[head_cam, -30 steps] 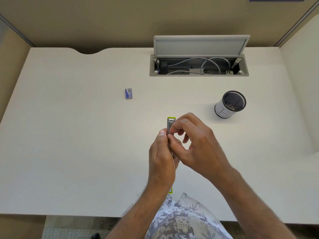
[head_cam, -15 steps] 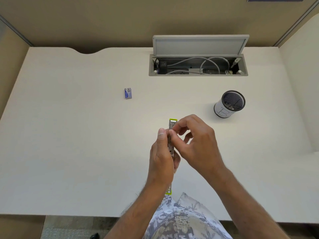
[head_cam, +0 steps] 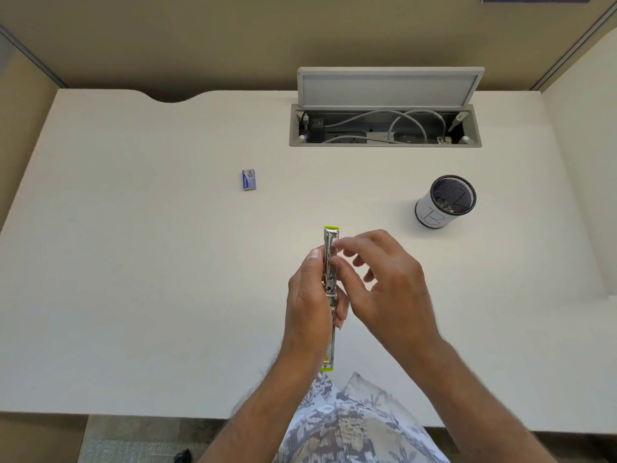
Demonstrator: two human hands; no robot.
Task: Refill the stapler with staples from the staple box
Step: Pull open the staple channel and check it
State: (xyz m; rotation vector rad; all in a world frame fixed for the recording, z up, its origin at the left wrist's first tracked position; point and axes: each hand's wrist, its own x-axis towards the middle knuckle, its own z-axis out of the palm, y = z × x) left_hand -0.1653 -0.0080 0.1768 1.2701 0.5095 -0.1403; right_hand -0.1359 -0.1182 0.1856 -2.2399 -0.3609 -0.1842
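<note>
Since a second ago the right hand (head_cam: 390, 285) has been opened loosely beside the stapler (head_cam: 330, 279), which is gripped in the left hand (head_cam: 309, 302) at center frame, pointing up-frame, above a white desk (head_cam: 133, 262) between tan walls.

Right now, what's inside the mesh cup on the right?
The mesh cup shows a few small shiny items at its bottom, too small to identify. Its near wall covers part of the inside.
</note>
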